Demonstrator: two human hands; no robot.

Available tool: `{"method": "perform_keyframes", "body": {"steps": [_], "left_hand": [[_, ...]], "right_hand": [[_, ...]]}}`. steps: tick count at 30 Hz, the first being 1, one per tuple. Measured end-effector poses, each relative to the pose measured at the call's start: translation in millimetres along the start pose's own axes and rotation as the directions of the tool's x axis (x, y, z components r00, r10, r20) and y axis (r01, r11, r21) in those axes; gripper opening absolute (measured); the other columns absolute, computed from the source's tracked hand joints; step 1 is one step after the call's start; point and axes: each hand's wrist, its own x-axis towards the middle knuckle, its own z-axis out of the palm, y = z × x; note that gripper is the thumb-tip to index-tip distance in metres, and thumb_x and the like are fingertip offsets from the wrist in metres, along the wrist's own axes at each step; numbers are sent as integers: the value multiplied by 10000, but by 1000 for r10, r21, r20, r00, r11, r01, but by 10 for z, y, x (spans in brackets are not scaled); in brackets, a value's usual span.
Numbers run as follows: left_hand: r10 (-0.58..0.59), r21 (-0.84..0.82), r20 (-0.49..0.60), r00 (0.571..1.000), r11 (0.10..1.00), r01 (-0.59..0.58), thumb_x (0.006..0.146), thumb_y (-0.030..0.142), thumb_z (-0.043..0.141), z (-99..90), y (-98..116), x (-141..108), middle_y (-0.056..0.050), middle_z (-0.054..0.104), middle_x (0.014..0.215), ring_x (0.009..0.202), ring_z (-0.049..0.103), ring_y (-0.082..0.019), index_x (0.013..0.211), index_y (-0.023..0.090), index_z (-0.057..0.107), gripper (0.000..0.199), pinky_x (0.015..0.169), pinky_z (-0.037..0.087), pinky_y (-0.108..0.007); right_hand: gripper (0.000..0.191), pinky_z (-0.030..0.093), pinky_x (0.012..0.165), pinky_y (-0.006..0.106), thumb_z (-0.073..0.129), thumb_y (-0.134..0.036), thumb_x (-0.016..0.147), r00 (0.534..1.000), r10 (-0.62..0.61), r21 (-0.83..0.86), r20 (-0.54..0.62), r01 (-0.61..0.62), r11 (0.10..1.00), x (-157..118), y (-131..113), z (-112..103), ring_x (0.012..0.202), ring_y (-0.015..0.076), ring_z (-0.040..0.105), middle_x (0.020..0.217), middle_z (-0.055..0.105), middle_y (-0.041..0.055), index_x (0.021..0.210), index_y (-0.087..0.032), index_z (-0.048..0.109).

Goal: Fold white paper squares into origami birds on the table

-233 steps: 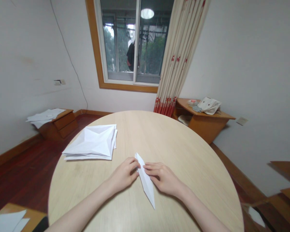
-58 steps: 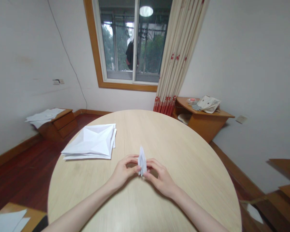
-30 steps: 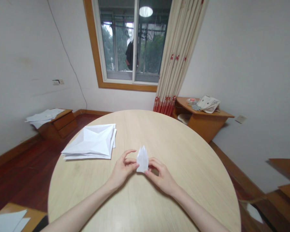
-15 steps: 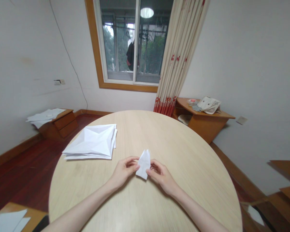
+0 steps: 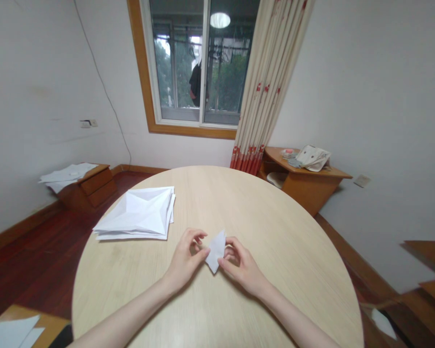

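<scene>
A small folded white paper (image 5: 216, 251) is held upright-looking over the middle of the round table, narrow at its top and bottom. My right hand (image 5: 239, 263) grips its right edge between thumb and fingers. At the paper's left edge is my left hand (image 5: 188, 253), its thumb tip touching the paper while its index finger is raised and apart from the thumb. To the left on the table lies a stack of creased white paper sheets (image 5: 137, 212).
The round wooden table (image 5: 217, 188) fills the foreground. Beyond it stand a small cabinet with papers (image 5: 97, 186) at left and a corner desk with a cloth bag (image 5: 313, 157) at right. More white sheets (image 5: 12, 332) lie at the lower left.
The paper has turned and now looks like a narrow diamond with a pointed lower end. My left index finger has lifted off the paper's edge and opened away from the thumb.
</scene>
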Motion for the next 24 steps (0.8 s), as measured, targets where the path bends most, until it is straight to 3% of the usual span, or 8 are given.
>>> {"method": "perform_keyframes", "body": {"steps": [3, 9, 15, 19, 24], "left_hand": [[39, 21, 74, 997, 999, -40, 814, 237, 601, 14, 63, -24, -38, 582, 864, 788, 550, -176, 868, 190, 630, 78, 734, 443, -286], [10, -62, 189, 982, 998, 1, 855, 283, 571, 23, 149, -50, -65, 599, 934, 905, 576, -200, 912, 189, 655, 139, 790, 465, -290], [-30, -48, 178, 984, 998, 39, 828, 299, 614, 9, 123, -47, -67, 618, 922, 872, 591, -198, 883, 180, 665, 141, 746, 473, -278], [-64, -49, 172, 983, 996, 73, 836, 302, 594, 5, 122, -36, -74, 660, 885, 867, 613, -207, 861, 166, 677, 162, 800, 468, -307], [-166, -190, 181, 969, 961, 200, 771, 361, 666, 25, 108, -44, -80, 674, 889, 845, 631, -215, 915, 153, 645, 254, 722, 510, -298]], "right_hand": [[256, 496, 682, 274, 592, -313, 839, 998, -56, -67, 32, 58, 996, -9, 6, 16, 744, 129, 572, 903, 589, 22, 1059, -210, 513], [256, 493, 661, 267, 595, -280, 840, 994, -78, -100, 75, 85, 991, -20, 0, 20, 735, 125, 557, 920, 563, 22, 1064, -215, 487], [279, 479, 677, 277, 614, -360, 845, 990, -67, -59, 121, 75, 995, -28, -41, 17, 748, 126, 543, 932, 547, 21, 1032, -217, 463], [289, 471, 695, 298, 511, -462, 906, 988, -66, -13, 140, 68, 998, -34, -40, 7, 741, 138, 549, 864, 551, 15, 1036, -209, 463], [295, 457, 643, 274, 454, -499, 930, 992, 9, 65, 127, -18, 998, -30, -20, 11, 681, 132, 546, 772, 546, -10, 969, -207, 463]]}}
